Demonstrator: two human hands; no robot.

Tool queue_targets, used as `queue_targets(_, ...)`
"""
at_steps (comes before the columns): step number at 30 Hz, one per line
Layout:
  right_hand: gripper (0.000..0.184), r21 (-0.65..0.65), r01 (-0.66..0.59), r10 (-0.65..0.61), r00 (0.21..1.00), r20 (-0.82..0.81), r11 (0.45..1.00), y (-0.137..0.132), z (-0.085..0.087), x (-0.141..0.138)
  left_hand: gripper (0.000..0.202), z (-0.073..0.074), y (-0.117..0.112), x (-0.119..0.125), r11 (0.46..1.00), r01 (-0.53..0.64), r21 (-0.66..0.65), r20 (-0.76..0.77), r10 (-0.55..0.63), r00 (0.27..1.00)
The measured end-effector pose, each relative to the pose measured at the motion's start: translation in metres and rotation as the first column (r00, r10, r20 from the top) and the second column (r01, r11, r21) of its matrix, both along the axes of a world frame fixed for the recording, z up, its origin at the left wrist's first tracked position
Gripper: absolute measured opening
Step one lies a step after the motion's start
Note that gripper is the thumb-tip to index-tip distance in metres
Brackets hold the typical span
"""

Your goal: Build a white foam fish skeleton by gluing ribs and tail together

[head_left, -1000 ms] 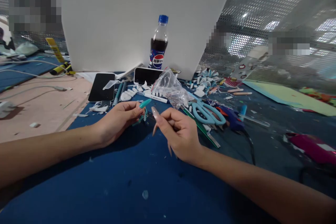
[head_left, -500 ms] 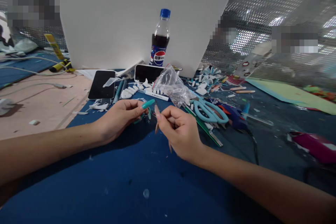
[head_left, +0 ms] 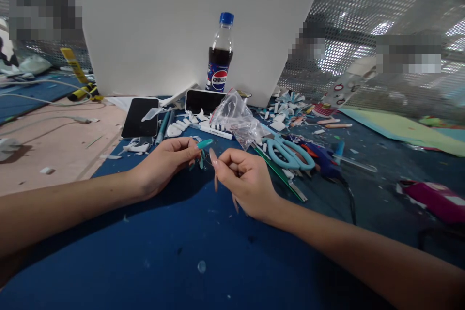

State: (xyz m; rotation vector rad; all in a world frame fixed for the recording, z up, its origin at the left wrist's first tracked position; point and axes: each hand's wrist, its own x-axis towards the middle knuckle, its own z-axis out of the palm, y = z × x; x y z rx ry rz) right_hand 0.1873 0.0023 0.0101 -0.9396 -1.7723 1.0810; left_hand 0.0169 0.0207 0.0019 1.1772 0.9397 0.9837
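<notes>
My left hand [head_left: 169, 167], with long teal nails, is closed in a pinch above the blue table [head_left: 152, 252]. Opposite it, my right hand [head_left: 250, 179], with long beige nails, also pinches, its fingertips close to the left ones. A thin, wire-like line shows faintly in the narrow gap between the fingertips. Whatever either hand grips is too small and too covered by the fingers to name. Just behind the hands lie a white marker-like stick [head_left: 217, 131] and a clear zip bag [head_left: 238, 118]. Light-blue scissors [head_left: 286, 152] lie right of my right hand.
A cola bottle [head_left: 220, 55] stands before a white board [head_left: 152, 29]. Two phones, a flat one [head_left: 140, 118] and a propped one [head_left: 203, 101], are behind my hands. A blue glue gun [head_left: 323, 160] with a cord and a green ruler-like strip [head_left: 278, 169] lie at right, among white scraps.
My right hand has shifted slightly left, bringing its fingertips nearer the left ones. My left hand stays nearly in place. The view has moved very little.
</notes>
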Motion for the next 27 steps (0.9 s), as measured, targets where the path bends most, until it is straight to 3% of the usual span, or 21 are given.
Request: queue_targets(27, 0.028, -0.095, -0.021, 0.023, 1.000, 0.016, 0.995, 0.0042, -0.0001, -0.0009, 0.026, 0.0014, -0.0005, 0.0004, 1.000, -0.014, 0.028, -0.078, 0.016, 0.997)
